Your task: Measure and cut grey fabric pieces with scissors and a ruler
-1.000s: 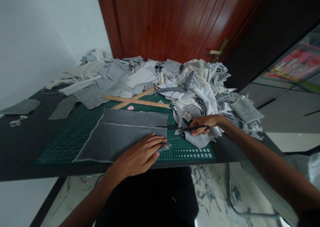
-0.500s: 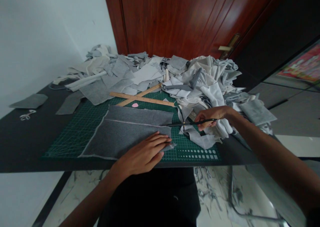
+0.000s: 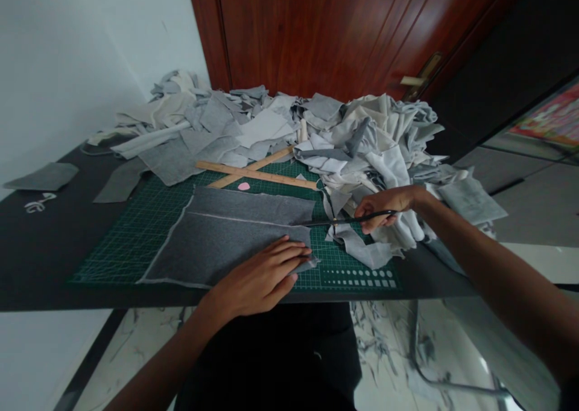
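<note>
gripping long black metal scissors point(image 3: 335, 221): right hand point(image 3: 375, 204), fingers curled round handles. left hand point(image 3: 260, 278) flat, fingers together, thumb apart, on dark grey rectangular fabric point(image 3: 199, 248) atop green gridded mat point(image 3: 117, 248). possible trouble: far strip, unheld, could shift, throwing cut off pale line point(image 3: 235, 219). scissors at mat's right side, blades pointing to its left end; both long axes roughly along mat's near edge.

The left hand point(image 3: 266, 272) is lying palm down just inside the near edge of the surface point(image 3: 36, 260), left forearm point(image 3: 181, 344) slanting across that edge. Farther in, the right hand point(image 3: 377, 209) is holding a curled grip, right forearm point(image 3: 479, 269) slanting over the near right corner.
</note>
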`<state>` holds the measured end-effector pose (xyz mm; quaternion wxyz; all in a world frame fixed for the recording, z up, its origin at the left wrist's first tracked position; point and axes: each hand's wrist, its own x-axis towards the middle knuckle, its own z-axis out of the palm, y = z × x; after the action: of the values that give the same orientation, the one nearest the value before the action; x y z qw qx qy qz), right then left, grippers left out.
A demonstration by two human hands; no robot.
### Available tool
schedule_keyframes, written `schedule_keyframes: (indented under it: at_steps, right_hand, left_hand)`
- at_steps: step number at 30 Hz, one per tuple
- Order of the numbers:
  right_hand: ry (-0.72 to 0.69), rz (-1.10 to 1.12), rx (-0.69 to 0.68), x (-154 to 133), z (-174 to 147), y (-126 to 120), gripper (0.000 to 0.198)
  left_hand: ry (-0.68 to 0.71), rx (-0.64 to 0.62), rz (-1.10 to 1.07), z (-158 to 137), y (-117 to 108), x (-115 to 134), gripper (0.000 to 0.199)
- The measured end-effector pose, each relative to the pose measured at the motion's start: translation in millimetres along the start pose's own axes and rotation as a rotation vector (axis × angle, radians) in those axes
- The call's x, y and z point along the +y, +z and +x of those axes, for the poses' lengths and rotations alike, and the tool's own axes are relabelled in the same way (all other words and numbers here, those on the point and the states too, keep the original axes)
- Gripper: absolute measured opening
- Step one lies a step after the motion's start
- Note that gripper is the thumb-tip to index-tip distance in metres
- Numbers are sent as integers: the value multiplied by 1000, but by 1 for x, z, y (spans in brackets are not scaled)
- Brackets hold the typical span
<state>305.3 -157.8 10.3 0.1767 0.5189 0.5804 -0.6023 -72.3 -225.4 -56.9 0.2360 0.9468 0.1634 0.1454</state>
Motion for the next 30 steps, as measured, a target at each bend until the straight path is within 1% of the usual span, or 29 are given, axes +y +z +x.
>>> schedule_keyframes:
  at_steps: [3,5,10,13,19,24,27,30]
  right_hand:
    - [-49,17,-3,12,11,8,56]
    - [-64,13,1,16,14,12,55]
    - [-59,5,54,17,14,15,53]
    - [-64,29,48,17,14,14,53]
    - [-16,101,-53,9,12,14,60]
    - [-46,214,-193,6,11,17,66]
    - [-61,244,-227,3,14,17,69]
    - [-104,287,-268,-2,21,17,67]
  left_hand:
    - [4,19,-11,0,0,0,45]
    - [9,30,-23,0,1,-1,46]
    - [4,37,-31,0,2,-2,46]
    - [4,30,-23,0,2,-2,45]
    - [-17,5,5,1,0,0,44]
    - [-13,8,12,0,-3,3,43]
    - [-9,17,0,-1,-3,4,43]
    - [-12,27,-21,-1,-3,4,43]
